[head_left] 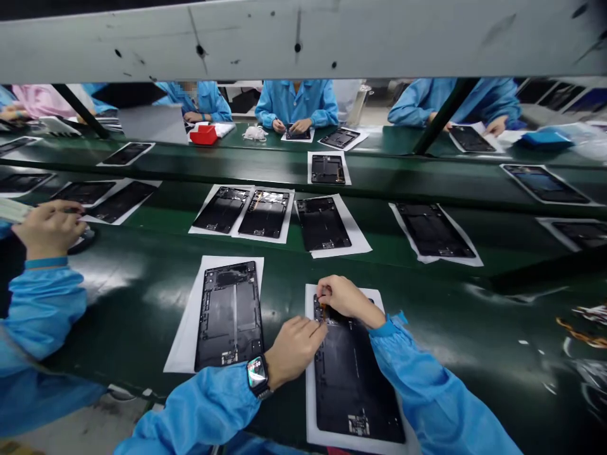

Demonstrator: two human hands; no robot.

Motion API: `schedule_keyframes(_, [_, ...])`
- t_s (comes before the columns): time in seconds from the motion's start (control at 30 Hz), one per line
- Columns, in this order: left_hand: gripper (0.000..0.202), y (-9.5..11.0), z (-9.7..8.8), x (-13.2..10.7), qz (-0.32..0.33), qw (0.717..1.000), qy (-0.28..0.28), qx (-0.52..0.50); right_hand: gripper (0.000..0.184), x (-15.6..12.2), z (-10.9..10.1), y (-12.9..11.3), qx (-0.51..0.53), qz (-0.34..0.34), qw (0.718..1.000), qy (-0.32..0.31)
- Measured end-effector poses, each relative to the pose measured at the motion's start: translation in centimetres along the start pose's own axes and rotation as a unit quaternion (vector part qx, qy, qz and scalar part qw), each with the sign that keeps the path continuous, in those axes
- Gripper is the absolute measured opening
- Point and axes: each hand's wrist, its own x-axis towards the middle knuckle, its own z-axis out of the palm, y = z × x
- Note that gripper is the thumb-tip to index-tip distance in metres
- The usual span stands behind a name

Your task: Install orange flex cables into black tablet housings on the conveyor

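A black tablet back housing point(355, 379) lies on a white sheet in front of me. Over its upper left corner, both hands meet around a small orange flex cable point(324, 311). The bent fingers of my right hand point(348, 297) pinch the cable's upper end. My left hand point(291, 351), with a watch point(257, 373) on its wrist, has thumb and fingers closed at the cable's lower end; what lies between these fingertips is hidden. To the left, a second tablet housing point(222, 322) rests on white paper, close to my left forearm.
Several tablet housings on paper sit along the green conveyor point(360, 265) and the raised green shelf. A co-worker's hand point(50, 227) is at the left. Co-workers in blue sit opposite, near a red box point(203, 134). Loose cables point(588, 328) lie at right. A grey beam point(303, 41) hangs overhead.
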Motion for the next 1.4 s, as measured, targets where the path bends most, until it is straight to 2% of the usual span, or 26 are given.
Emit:
schedule_keyframes(0.07, [0.022,0.0,0.1,0.0,-0.001,1.000,-0.011,-0.013,0.008,0.8,-0.3,0.3,-0.023,0.027,0.999,-0.024])
schedule_keyframes(0.2, [0.022,0.0,-0.1,-0.2,0.000,0.998,-0.043,-0.039,0.026,2.7,-1.3,0.4,-0.079,0.097,0.990,-0.070])
schedule_keyframes(0.3, [0.023,0.1,-0.5,-0.2,-0.004,0.997,-0.062,-0.051,0.035,2.9,-1.8,-0.2,-0.126,0.119,0.982,-0.073])
schedule_keyframes(0.57, [0.020,0.4,-0.9,0.0,-0.007,0.995,-0.080,-0.058,0.033,-1.1,-0.4,-1.3,-0.210,0.064,0.976,-0.012])
schedule_keyframes(0.7, [0.021,0.6,-0.7,-0.5,-0.019,0.997,-0.054,-0.041,0.030,-1.4,0.2,-0.4,-0.209,0.003,0.978,0.006])
schedule_keyframes(0.87, [0.025,0.8,0.1,-1.2,-0.001,0.998,-0.027,-0.063,0.023,-1.9,0.7,1.4,-0.169,-0.041,0.983,0.057])
schedule_keyframes(1.07, [0.028,1.0,0.9,-1.8,0.018,0.998,-0.057,-0.037,0.028,-1.4,0.6,2.5,-0.133,-0.045,0.989,0.045])
schedule_keyframes(1.23, [0.026,1.3,0.7,-1.6,0.042,0.995,-0.088,-0.022,0.029,-1.2,0.7,2.8,-0.131,-0.046,0.989,0.051])
schedule_keyframes(1.4, [0.028,1.4,0.7,-1.4,0.040,0.995,-0.093,-0.009,0.028,-1.4,0.7,2.9,-0.134,-0.050,0.988,0.060])
